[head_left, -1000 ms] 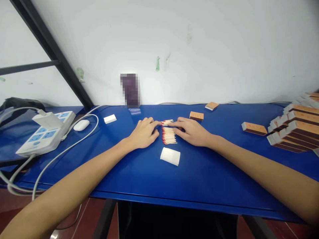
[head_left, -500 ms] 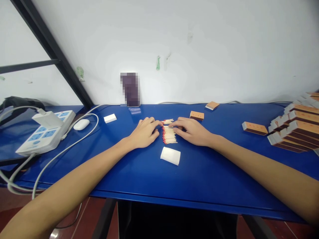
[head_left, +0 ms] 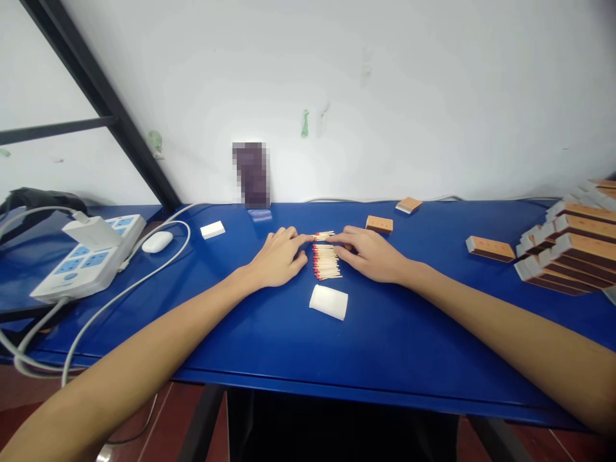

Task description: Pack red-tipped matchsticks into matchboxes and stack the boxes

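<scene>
A row of red-tipped matches (head_left: pixel 327 262) lies on the blue desk, heads to the left. Just beyond it is a smaller bunch of matches (head_left: pixel 323 237), set off by a narrow gap. My left hand (head_left: pixel 278 256) rests at the left, its index finger stretched to the heads of the small bunch and its thumb held apart. From the right, my right hand (head_left: pixel 370 252) reaches with its index fingertip at the stick ends of that bunch; its thumb is near the larger row. Below the matches lies a white, roughly rectangular piece (head_left: pixel 329 302).
Single matchboxes lie at the back, one orange (head_left: pixel 379 224), and a large stack of matchboxes (head_left: pixel 577 240) stands at the right. A power strip (head_left: pixel 91 256), cables, a white earbud case (head_left: pixel 157 242) and a small white block (head_left: pixel 212 230) are left. A blurred phone-like object (head_left: pixel 253 176) leans on the wall.
The small bunch of matches at the far end now sits more apart from the row, with a clearer gap. My right index finger has shifted slightly away from me.
</scene>
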{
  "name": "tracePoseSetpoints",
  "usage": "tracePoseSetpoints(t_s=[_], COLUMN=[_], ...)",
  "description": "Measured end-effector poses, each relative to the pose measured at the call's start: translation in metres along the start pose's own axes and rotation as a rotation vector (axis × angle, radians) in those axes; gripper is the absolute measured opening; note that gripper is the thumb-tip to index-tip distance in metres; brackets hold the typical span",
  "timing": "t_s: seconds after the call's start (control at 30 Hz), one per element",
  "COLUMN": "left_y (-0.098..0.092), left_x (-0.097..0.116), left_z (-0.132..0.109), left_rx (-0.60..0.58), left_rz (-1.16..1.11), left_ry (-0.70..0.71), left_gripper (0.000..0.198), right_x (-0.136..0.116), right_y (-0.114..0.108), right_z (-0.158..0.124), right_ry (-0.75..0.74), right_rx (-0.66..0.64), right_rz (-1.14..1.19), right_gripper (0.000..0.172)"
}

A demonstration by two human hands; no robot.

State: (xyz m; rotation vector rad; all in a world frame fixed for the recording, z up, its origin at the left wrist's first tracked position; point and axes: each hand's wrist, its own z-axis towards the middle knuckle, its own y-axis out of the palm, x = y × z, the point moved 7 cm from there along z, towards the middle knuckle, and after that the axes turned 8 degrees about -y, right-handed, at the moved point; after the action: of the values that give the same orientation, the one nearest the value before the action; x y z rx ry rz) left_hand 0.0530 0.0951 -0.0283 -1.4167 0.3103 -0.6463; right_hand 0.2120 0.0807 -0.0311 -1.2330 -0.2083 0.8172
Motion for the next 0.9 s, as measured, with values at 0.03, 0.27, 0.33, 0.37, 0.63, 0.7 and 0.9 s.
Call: tracePoseSetpoints(t_s=[0.03, 0.27, 0.33, 0.37, 0.63, 0.7, 0.9], left_y=[0.0001, 0.0012, 0.0015, 0.0015, 0.0017, 0.0020, 0.0025], left_x=[0.0000, -0.0003, -0.0002, 0.0000, 0.0007, 0.0006, 0.0008], left_z=[0.0000, 0.0007, 0.0007, 0.0007, 0.0012, 0.0015, 0.0021], left_rx=[0.000, -0.010, -0.017, -0.020, -0.027, -0.025, -0.023], left_rz=[0.001, 0.013, 0.016, 0.017, 0.032, 0.032, 0.036], left_ry=[0.001, -0.006, -0.012, -0.013, -0.002, 0.000, 0.011], left_gripper=[0.047, 0.049, 0.050, 0.050, 0.049, 0.048, 0.047], right_x=[0.0001, 0.0002, 0.0006, 0.0006, 0.0003, 0.0003, 0.0019], right_y=[0.0000, 0.0003, 0.0006, 0.0008, 0.0013, 0.0014, 0.0018], right_z=[-0.0001, -0.0003, -0.0001, 0.0000, -0.0001, 0.0000, -0.0002], right_ry=[0.002, -0.010, -0.007, -0.008, -0.009, -0.012, -0.013], right_rx=[-0.002, 0.006, 0.003, 0.001, -0.007, -0.009, -0.004], right_rz=[0.003, 0.006, 0.003, 0.001, -0.005, -0.007, -0.004], right_gripper=[0.041, 0.040, 0.040, 0.040, 0.042, 0.043, 0.044])
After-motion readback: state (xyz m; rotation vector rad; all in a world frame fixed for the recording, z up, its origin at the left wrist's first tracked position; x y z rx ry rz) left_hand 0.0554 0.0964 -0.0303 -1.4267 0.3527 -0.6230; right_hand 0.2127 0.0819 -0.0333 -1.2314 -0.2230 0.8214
